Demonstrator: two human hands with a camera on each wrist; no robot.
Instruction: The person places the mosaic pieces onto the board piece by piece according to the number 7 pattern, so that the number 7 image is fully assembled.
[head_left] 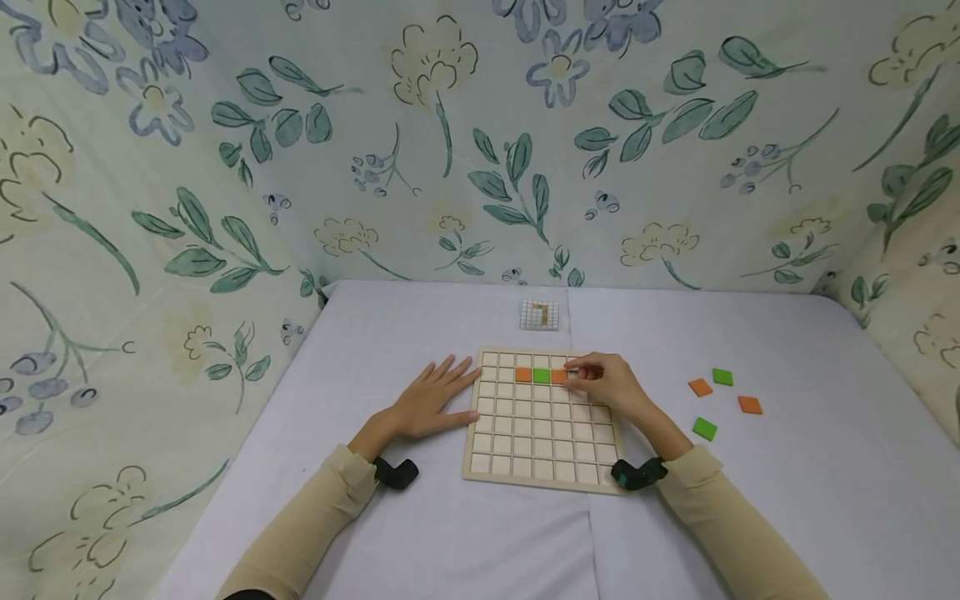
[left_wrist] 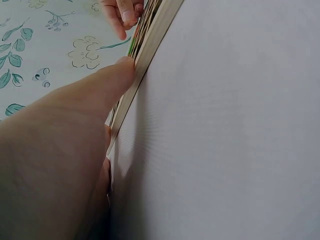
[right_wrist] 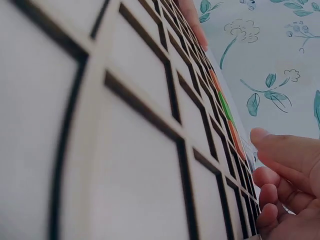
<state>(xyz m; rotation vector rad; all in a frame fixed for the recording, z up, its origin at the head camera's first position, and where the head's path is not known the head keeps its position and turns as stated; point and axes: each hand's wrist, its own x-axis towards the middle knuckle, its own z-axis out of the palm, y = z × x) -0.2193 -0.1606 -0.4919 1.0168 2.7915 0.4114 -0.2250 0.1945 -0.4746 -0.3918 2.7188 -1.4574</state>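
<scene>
A wooden grid board [head_left: 540,485] lies on the white cloth. Along one of its upper rows sit an orange tile [head_left: 523,375], a green tile [head_left: 542,376] and a second orange tile [head_left: 558,377], side by side in their cells. My left hand [head_left: 429,402] is spread flat at the board's left side, thumb and fingertips touching its edge. Over the board's upper right, my right hand [head_left: 611,387] has its fingertips beside the second orange tile. In the right wrist view, the thumb [right_wrist: 285,147] and bent fingers of that hand show no tile between them.
Right of the board lie two loose orange tiles [head_left: 750,405] and two loose green tiles [head_left: 705,428]. Behind the board is a small card [head_left: 539,315] with a printed grid pattern. A floral curtain [head_left: 510,167] hangs around the table.
</scene>
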